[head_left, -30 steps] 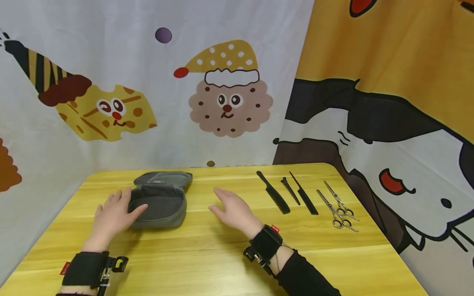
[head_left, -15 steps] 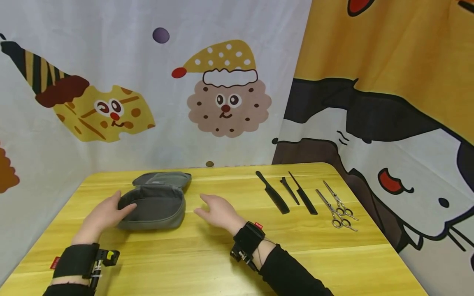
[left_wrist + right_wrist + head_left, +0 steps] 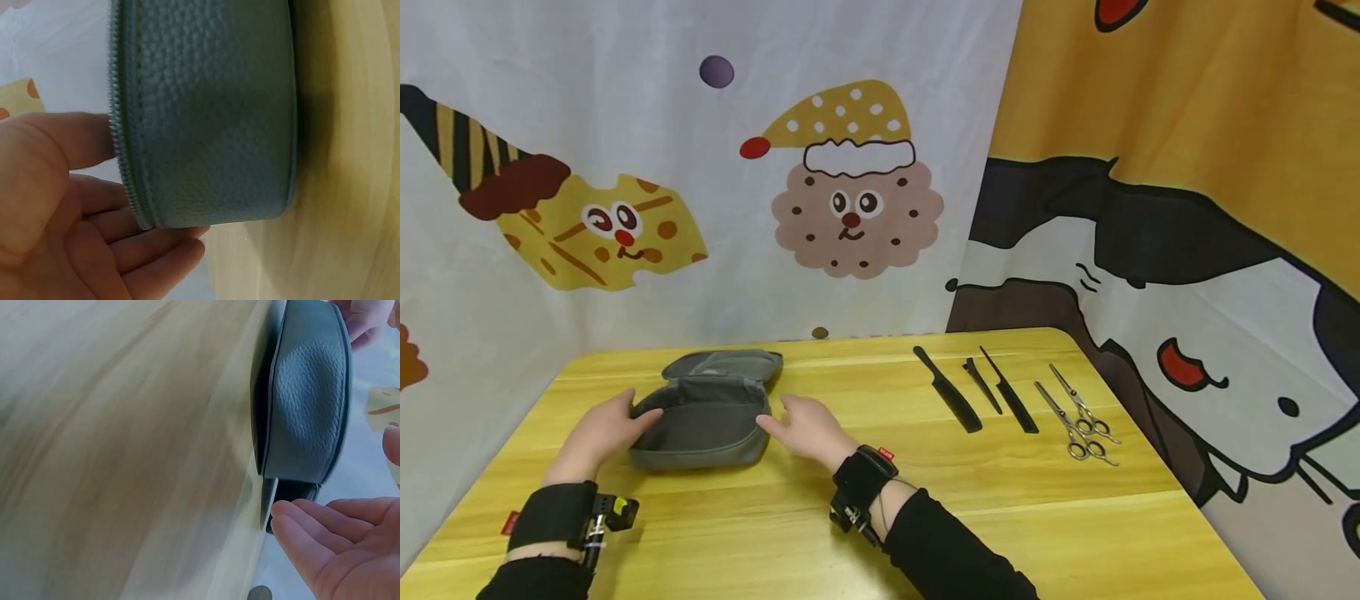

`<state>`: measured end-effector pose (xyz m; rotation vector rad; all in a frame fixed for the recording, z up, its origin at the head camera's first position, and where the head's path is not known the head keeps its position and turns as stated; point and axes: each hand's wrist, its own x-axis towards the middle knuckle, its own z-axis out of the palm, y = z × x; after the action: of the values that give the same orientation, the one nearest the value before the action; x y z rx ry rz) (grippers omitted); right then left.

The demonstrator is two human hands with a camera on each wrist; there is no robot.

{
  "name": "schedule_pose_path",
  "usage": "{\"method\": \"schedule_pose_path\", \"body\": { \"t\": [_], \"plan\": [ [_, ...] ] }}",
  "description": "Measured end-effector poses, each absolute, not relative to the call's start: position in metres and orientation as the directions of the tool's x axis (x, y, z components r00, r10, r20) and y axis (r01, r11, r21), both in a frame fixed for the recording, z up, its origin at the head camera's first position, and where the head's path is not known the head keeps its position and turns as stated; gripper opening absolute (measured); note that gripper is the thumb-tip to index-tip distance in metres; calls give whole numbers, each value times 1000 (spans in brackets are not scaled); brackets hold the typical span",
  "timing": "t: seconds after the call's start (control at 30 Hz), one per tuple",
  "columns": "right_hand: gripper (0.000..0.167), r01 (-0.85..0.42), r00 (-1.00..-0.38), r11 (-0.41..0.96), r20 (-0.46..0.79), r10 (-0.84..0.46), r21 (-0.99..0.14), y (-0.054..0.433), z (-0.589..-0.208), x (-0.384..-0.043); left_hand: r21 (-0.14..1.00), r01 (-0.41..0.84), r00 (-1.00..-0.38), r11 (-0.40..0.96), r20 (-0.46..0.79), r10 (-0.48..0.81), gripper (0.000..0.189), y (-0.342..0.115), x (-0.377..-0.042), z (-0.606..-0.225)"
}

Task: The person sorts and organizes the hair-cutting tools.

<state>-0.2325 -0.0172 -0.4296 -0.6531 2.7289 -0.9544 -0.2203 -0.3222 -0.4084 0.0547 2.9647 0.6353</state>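
Note:
A grey zippered case [image 3: 700,459] with a pebbled, leather-like surface stands on the left half of the table, its lid [image 3: 722,364] folded back away from me. No items show inside it. My left hand [image 3: 597,435] grips its left end, thumb over the zipper rim and fingers along the outside; the left wrist view shows this against the case wall [image 3: 215,125]. Beside the right end is my right hand [image 3: 811,429], its thumb at the rim in the head view. In the right wrist view its fingers [image 3: 312,534] extend nearly straight near the hinge side, the thumb held apart.
On the right half of the wooden table [image 3: 970,517] lie a wide black comb [image 3: 951,396], a black hair clip [image 3: 982,386], a pointed-tail comb [image 3: 1011,396] and two pairs of scissors [image 3: 1066,421] [image 3: 1084,404]. A cartoon-print curtain [image 3: 730,308] hangs behind the table.
My left hand has moved from over the case's left side to a grip on its left end. The right hand has come leftward to the case's right end. The camera has turned slightly right.

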Motion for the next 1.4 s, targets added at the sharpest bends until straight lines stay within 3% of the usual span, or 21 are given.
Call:
{"method": "schedule_pose_path", "body": {
  "t": [0.37,0.6,0.77,1.2,1.4],
  "plan": [
    [46,-391,-873,683,14,-487,-618,-42,-433,-232,383,2,-997,924,-73,33,49,-325,-226,-414],
    [34,-345,-902,741,-14,-431,-577,-47,-437,-231,417,-4,-1000,909,-15,2,30,-326,-225,-417],
    [37,-355,-901,761,-18,-433,-543,-46,-437,-231,444,23,-999,896,48,2,29,-325,-220,-419],
    [17,-362,-893,688,24,-449,-629,-7,-425,-228,567,3,-997,823,64,-40,30,-301,-210,-420],
    [32,-305,-897,668,-30,-440,-679,29,-417,-229,624,34,-997,781,76,-17,32,-276,-203,-418]
  ]
}}
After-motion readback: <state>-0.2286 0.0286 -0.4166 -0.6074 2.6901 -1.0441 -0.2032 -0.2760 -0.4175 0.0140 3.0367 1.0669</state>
